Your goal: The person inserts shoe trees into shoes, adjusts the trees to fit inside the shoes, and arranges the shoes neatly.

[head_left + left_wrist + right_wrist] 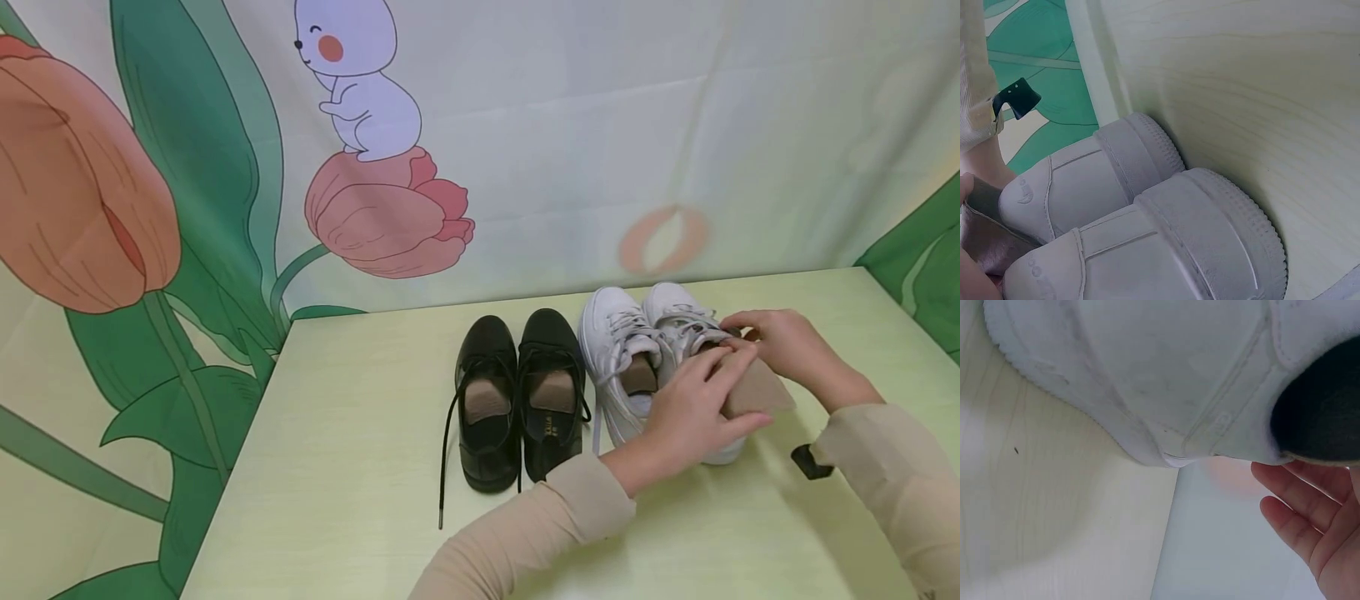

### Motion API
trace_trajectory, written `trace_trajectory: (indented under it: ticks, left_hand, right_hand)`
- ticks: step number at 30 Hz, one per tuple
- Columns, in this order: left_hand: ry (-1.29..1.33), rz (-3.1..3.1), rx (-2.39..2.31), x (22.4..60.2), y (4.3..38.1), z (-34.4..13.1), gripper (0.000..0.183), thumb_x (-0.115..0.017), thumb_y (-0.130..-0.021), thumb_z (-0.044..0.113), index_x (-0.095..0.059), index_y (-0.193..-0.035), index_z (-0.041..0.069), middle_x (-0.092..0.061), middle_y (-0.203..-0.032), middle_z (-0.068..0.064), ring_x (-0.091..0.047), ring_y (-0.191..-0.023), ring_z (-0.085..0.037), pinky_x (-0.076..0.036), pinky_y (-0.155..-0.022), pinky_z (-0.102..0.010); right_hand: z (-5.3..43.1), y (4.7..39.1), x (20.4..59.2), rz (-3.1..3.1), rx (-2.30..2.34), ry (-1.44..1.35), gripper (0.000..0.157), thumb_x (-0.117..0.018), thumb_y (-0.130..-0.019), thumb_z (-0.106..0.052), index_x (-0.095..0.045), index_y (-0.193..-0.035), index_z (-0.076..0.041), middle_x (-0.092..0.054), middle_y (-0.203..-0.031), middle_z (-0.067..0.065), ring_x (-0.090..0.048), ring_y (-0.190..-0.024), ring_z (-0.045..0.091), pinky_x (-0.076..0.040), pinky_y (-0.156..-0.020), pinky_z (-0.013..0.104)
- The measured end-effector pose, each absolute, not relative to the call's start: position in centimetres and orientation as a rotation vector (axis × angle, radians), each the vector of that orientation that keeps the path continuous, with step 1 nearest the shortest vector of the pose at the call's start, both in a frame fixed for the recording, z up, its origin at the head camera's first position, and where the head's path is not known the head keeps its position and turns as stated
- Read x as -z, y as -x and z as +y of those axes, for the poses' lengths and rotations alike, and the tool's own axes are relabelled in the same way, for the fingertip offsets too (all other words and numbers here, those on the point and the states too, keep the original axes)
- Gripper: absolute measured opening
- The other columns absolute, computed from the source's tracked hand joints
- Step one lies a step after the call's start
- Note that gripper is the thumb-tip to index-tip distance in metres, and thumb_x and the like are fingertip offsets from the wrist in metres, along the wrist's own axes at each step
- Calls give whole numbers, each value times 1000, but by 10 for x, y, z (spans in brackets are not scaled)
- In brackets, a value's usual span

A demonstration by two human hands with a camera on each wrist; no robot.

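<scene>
A bent piece of brown cardboard [759, 390] rises from the opening of the right-hand white sneaker [670, 298]. My left hand [684, 417] holds the cardboard's near side, fingers over the top and thumb spread lower down. At its far edge, by the laces, my right hand [787, 343] grips it with bent fingers. The left wrist view has the cardboard [991, 228] curving between the hands, behind the two sneaker heels. From the right wrist, the fingers of the right hand [1329, 531] sit right under the sneaker's dark opening. The left-hand white sneaker [600, 333] stands alongside, brown material inside its toe.
Left of the sneakers stands a pair of black lace-up shoes [487, 467], brown inserts in their toes and one lace trailing on the pale table [337, 433]. A printed cloth [540, 125] hangs behind. A black clip [812, 461] shows by the right cuff.
</scene>
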State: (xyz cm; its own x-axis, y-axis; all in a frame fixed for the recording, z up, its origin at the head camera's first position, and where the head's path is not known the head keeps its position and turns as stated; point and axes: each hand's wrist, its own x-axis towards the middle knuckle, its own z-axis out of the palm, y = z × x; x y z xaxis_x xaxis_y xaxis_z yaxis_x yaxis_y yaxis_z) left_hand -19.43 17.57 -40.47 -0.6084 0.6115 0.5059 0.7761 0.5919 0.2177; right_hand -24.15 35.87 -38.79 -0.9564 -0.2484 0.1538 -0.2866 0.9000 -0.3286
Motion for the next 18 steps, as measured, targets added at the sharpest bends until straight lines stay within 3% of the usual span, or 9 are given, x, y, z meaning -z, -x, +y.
trace_trajectory:
  ticks: [11,15,18]
  left_hand:
    - [1132,-2406,486,405,192,174,71,-56,-77,55,-34,-136,23,-46,-122,7,-40,-118,-6,-36,-93,-14]
    - [1133,-2393,462,406,192,174,71,-55,-78,55,-35,-136,21,-47,-118,8,-40,-118,-6,-37,-92,-14]
    - [1136,-2405,460,405,192,174,71,-55,-78,55,-34,-137,21,-46,-120,7,-40,-119,-7,-38,-91,-14]
  right_hand:
    - [361,243,397,-2926,-682,-358,24,-58,-85,-21,-65,-100,-3,-65,-91,18,-63,-74,30,-47,-62,41]
    - [359,246,397,-2948,-654,-338,28,-58,-84,-32,-64,-95,-7,-65,-86,13,-61,-67,23,-45,-59,36]
    - [356,248,395,-2942,-552,-384,23,-59,-84,-28,-63,-90,-7,-64,-78,8,-54,-62,16,-40,-56,31]
